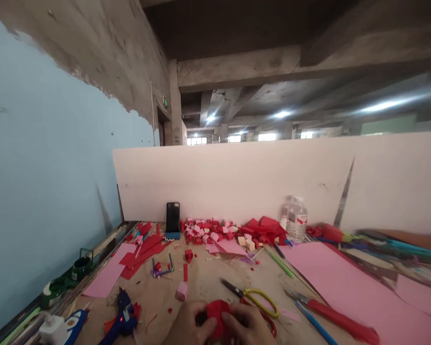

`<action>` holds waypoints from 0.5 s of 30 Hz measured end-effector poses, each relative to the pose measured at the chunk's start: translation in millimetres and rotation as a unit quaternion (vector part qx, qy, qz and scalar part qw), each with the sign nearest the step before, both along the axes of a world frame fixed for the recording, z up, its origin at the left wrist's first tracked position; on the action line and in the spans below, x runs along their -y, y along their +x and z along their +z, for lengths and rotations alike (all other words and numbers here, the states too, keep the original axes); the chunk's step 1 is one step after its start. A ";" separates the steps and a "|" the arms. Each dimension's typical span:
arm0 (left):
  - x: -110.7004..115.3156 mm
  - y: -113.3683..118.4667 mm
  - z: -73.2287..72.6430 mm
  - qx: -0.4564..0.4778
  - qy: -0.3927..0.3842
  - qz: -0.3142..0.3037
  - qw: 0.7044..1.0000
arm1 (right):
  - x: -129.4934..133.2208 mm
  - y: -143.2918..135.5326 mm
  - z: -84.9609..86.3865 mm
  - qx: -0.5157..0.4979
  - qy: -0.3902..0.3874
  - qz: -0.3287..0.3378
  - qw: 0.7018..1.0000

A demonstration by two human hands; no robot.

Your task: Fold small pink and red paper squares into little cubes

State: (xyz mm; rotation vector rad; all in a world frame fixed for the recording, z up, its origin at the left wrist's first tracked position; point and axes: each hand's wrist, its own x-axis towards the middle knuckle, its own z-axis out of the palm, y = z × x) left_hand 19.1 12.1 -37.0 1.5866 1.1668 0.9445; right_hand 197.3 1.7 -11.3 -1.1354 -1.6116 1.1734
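A small folded piece of red paper (pixel 217 314) is pinched between both hands at the bottom centre. My left hand (pixel 190 323) grips its left side, thumb on the near face. On the right side, my right hand (pixel 249 326) presses it with the thumb and curled fingers. Just beyond my right hand lie scissors (pixel 260 299) with a yellow handle loop and a red one. A pink paper block (pixel 181 291) stands a little beyond my left hand. The underside of the red piece is hidden by the fingers.
A blue glue gun (pixel 123 316) with a lit red light lies left. Red-handled pliers (pixel 339 314) and a blue pen (pixel 316 323) lie right, by pink sheets (pixel 330 268). Behind are many small paper cubes (pixel 211 232), a phone (pixel 172 218), a water bottle (pixel 297 220) and a white partition (pixel 237 182).
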 end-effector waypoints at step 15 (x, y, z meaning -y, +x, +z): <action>12.2 -20.2 14.8 0.014 0.002 -0.025 1.000 | 2.8 -6.2 5.1 0.091 -0.006 0.041 0.995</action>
